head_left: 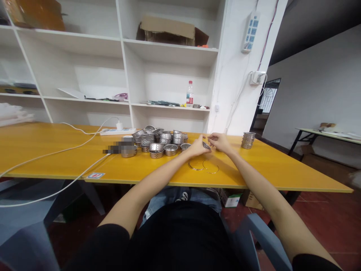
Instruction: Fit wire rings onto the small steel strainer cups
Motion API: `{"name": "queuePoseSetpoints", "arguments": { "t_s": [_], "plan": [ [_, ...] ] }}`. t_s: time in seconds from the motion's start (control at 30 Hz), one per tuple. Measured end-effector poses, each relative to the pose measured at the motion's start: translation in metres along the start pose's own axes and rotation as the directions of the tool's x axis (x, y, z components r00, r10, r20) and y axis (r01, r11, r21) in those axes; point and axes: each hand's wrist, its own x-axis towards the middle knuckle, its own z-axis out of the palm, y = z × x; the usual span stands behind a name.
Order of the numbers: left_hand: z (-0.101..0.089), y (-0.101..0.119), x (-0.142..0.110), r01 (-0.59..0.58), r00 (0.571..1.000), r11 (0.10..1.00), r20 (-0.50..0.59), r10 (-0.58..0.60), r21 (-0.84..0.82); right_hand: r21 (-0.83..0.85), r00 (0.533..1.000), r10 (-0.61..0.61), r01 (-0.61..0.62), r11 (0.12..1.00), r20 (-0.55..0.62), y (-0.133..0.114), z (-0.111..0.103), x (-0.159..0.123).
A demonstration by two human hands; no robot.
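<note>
My left hand (198,147) is closed around a small perforated metal cup (207,145), held tilted just above the yellow table (237,173). Close to the cup's right side is my right hand (219,142), its fingertips pinched together; whatever they hold is too small to make out. Thin wire rings (195,169) lie on the table below my hands, towards the front edge. Left of my hands sits a heap of similar metal cups (156,150), some stacked in one another. A separate stack of several cups (248,140) stands to the right.
A white power strip (117,131) with a plugged-in charger lies behind the heap, and white cables (56,151) cross the table's left side. White shelves (169,51) rise at the back, holding a bottle (190,95) and a cardboard box (167,30). Another table (329,134) stands at far right.
</note>
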Motion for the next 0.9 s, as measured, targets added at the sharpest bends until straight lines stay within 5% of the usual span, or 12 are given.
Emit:
{"name": "queuePoseSetpoints", "arguments": {
  "t_s": [0.53, 0.9],
  "plan": [
    [-0.001, 0.003, 0.000, 0.031, 0.998, 0.998, -0.046, -0.034, -0.063, -0.180, 0.995, -0.098, 0.099, 0.979, 0.013, 0.005, -0.001, 0.003],
    [0.000, 0.007, -0.002, 0.030, 0.996, 0.987, -0.083, -0.043, -0.156, -0.043, 0.998, -0.055, 0.056, 0.998, 0.015, -0.005, 0.010, 0.000]
  ]
}}
